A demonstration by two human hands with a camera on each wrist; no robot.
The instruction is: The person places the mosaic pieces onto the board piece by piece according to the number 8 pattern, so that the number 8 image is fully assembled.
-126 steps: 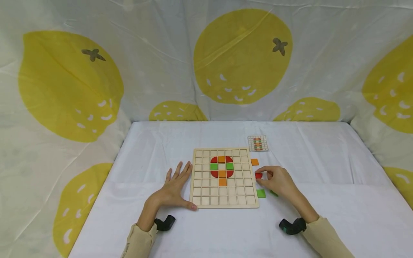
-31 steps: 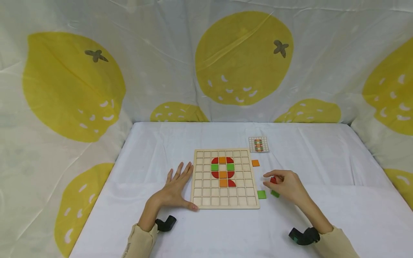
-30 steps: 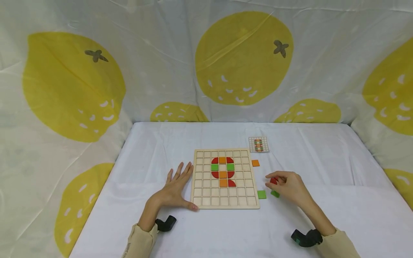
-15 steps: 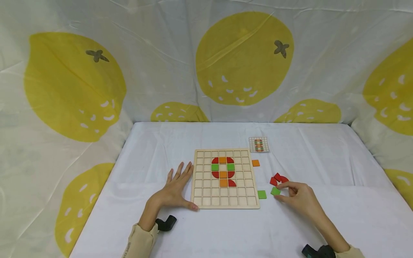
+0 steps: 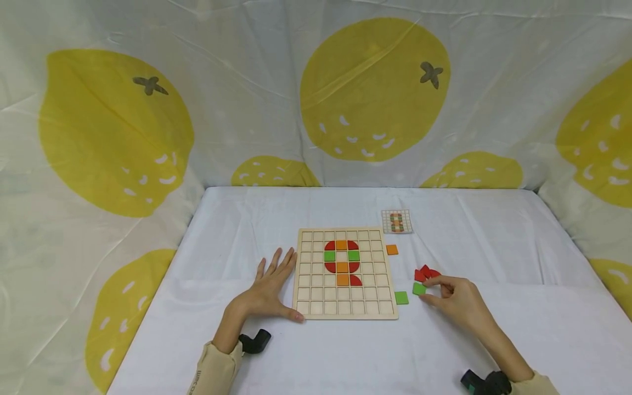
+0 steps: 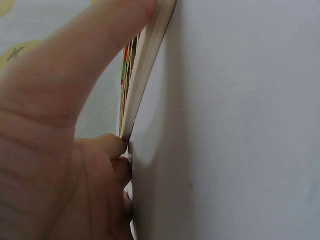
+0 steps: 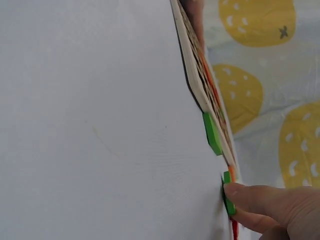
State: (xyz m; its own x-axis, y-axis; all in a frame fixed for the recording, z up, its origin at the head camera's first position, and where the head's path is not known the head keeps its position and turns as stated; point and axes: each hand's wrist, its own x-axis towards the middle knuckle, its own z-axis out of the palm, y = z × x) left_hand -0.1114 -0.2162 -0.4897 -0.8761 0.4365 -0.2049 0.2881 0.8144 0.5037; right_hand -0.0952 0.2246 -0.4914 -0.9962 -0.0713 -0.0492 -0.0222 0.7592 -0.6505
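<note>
Splayed and empty, the left hand (image 5: 263, 294) touches the board (image 5: 356, 294) at nine o'clock, likely steadying it; just past three, the right hand (image 5: 456, 302) pinches a green tile (image 5: 418, 289)

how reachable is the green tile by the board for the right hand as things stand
Probably within reach, yes: nothing seems to block the right hand from the green tile by the board, though that hand pinches another green tile.

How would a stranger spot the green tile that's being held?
Start at the wooden grid board, then look right to the right hand. The green tile is there, close to some red pieces. Unlike the loose green square beside the board, it's pinched.
</note>
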